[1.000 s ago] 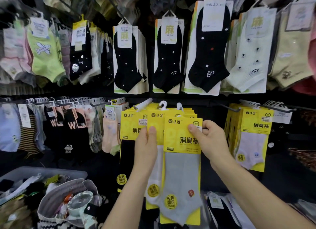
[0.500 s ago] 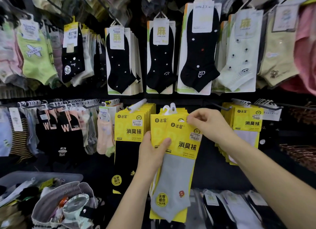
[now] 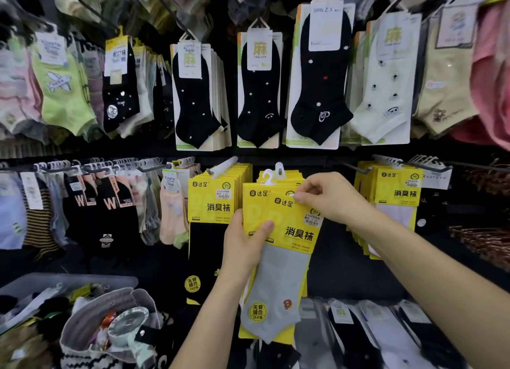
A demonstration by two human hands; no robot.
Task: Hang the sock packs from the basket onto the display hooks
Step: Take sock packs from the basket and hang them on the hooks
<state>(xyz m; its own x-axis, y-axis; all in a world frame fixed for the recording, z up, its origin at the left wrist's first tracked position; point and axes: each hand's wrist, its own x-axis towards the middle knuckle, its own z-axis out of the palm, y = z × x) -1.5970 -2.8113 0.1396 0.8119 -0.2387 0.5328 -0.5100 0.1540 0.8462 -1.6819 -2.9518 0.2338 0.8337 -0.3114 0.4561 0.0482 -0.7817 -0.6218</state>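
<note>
I hold a yellow sock pack with a grey sock [image 3: 284, 261], tilted, in front of a stack of the same yellow packs [image 3: 255, 200] hanging on a display hook [image 3: 278, 168]. My left hand [image 3: 244, 244] grips the pack's left edge, thumb on its front. My right hand [image 3: 328, 197] pinches the pack's top right corner, hiding its hanger. A full hook of yellow packs with black socks [image 3: 218, 203] hangs just to the left. The grey basket [image 3: 71, 281] sits at the lower left with loose sock packs inside.
Another hook of yellow packs [image 3: 397, 192] hangs to the right. Black and white sock packs [image 3: 259, 90] fill the row above. A grey bucket hat [image 3: 110, 321] lies by the basket. More packs [image 3: 386, 330] lie on the shelf below.
The grey-sock pack has been tilted and raised toward the hook. My right hand slid up to its top corner and my left hand dropped to its left edge.
</note>
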